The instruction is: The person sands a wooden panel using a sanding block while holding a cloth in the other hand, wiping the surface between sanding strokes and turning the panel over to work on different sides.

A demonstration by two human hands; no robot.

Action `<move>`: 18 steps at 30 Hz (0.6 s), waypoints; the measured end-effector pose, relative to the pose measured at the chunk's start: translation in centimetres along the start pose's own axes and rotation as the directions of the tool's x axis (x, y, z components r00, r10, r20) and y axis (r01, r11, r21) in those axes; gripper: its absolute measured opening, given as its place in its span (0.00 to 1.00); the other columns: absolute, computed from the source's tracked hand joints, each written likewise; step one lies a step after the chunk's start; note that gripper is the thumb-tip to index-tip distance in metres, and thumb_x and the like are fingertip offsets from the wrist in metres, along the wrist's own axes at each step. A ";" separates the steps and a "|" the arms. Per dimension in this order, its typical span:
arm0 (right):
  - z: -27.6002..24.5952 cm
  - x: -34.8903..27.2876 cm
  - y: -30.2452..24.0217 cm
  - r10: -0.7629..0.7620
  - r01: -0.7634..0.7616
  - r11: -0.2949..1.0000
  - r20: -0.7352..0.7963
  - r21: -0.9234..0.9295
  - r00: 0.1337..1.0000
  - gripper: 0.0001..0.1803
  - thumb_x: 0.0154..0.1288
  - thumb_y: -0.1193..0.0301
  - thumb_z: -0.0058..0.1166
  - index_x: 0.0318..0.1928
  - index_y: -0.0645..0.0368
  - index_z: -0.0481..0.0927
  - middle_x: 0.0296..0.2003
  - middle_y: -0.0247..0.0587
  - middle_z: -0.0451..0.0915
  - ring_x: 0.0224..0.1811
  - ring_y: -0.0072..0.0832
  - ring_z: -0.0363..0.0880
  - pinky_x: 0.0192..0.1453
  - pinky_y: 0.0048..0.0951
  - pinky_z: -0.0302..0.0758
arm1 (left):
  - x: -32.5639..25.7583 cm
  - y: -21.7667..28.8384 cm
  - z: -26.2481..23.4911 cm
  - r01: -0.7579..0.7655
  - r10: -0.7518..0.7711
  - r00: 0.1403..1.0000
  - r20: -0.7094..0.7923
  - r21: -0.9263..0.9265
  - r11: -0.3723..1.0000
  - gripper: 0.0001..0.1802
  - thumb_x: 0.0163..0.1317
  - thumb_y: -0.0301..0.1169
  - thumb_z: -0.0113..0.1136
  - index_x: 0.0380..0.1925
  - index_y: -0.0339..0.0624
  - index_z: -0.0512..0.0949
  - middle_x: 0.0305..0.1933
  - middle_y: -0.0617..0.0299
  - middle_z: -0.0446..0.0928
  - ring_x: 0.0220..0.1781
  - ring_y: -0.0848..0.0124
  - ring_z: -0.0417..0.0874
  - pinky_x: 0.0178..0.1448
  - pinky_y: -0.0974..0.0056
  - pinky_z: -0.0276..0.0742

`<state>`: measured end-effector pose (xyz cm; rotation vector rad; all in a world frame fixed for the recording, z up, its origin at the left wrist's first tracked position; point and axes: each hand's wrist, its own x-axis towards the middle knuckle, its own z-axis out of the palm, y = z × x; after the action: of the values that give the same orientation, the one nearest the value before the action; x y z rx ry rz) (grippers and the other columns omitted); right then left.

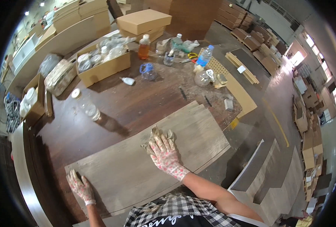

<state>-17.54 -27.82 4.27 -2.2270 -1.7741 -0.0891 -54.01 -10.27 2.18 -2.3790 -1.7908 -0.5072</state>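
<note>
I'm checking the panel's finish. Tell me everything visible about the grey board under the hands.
The grey board is a long, flat, wood-grained panel lying on the dark brown table. The gloved right hand presses a crumpled cloth onto it; the gloved left hand rests flat near its left end.

clear bottle (85,104) | cardboard box (104,67) (full of jars) | orange bottle (144,47) | blue bottle (204,56)
</note>
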 end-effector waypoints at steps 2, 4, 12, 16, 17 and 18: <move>-1.3 1.3 5.1 0.187 -0.127 0.909 0.114 -0.398 0.976 0.29 0.65 0.58 0.41 0.63 0.60 0.64 0.66 0.56 0.57 0.69 0.46 0.53 0.69 0.62 0.46 | 0.1 0.1 0.0 0.006 -0.007 0.999 0.032 0.018 1.000 0.28 0.60 0.30 0.51 0.62 0.40 0.64 0.66 0.53 0.64 0.71 0.54 0.56 0.73 0.53 0.50; -3.8 1.7 12.3 0.341 -0.170 0.678 0.101 -0.715 0.935 0.29 0.67 0.59 0.38 0.65 0.57 0.63 0.67 0.53 0.56 0.69 0.48 0.53 0.70 0.60 0.46 | 0.1 -0.5 -0.3 0.007 -0.009 0.999 0.045 0.045 0.999 0.27 0.61 0.31 0.50 0.62 0.40 0.64 0.65 0.53 0.64 0.71 0.54 0.56 0.73 0.53 0.50; -4.3 0.5 6.7 0.240 -0.106 0.651 0.071 -0.752 0.968 0.26 0.64 0.69 0.41 0.59 0.73 0.64 0.62 0.71 0.57 0.68 0.60 0.53 0.61 0.72 0.57 | 0.3 -1.7 0.4 -0.039 0.030 0.996 0.087 0.101 0.994 0.24 0.66 0.34 0.44 0.61 0.37 0.64 0.66 0.50 0.63 0.70 0.54 0.58 0.72 0.55 0.52; -3.4 -2.1 9.7 0.243 -0.158 0.817 0.083 -0.555 0.966 0.26 0.67 0.65 0.40 0.61 0.70 0.64 0.65 0.65 0.56 0.71 0.53 0.48 0.68 0.64 0.50 | 0.5 -0.5 0.1 -0.047 0.037 0.994 0.103 0.097 0.994 0.24 0.67 0.34 0.43 0.61 0.36 0.64 0.66 0.49 0.62 0.70 0.54 0.57 0.72 0.55 0.51; -1.4 -3.1 14.4 0.416 -0.242 0.581 0.029 -0.777 0.909 0.27 0.68 0.64 0.40 0.62 0.68 0.64 0.67 0.61 0.54 0.72 0.51 0.45 0.70 0.60 0.48 | 0.9 -0.3 -0.1 -0.047 0.036 0.993 0.110 0.097 0.994 0.24 0.67 0.34 0.43 0.61 0.35 0.64 0.66 0.49 0.62 0.70 0.53 0.58 0.72 0.55 0.51; -2.7 -3.3 18.2 0.361 -0.372 0.701 -0.148 -0.609 0.921 0.26 0.68 0.65 0.39 0.61 0.70 0.65 0.64 0.63 0.58 0.71 0.51 0.50 0.69 0.59 0.51 | 0.9 -0.6 0.0 -0.053 0.043 0.993 0.110 0.088 0.995 0.24 0.67 0.33 0.43 0.61 0.35 0.64 0.66 0.49 0.63 0.69 0.53 0.58 0.72 0.55 0.52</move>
<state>-0.46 -35.21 2.70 -2.9908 -1.3636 -0.7134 -54.40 -9.25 2.46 -2.4238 -1.7535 -0.2896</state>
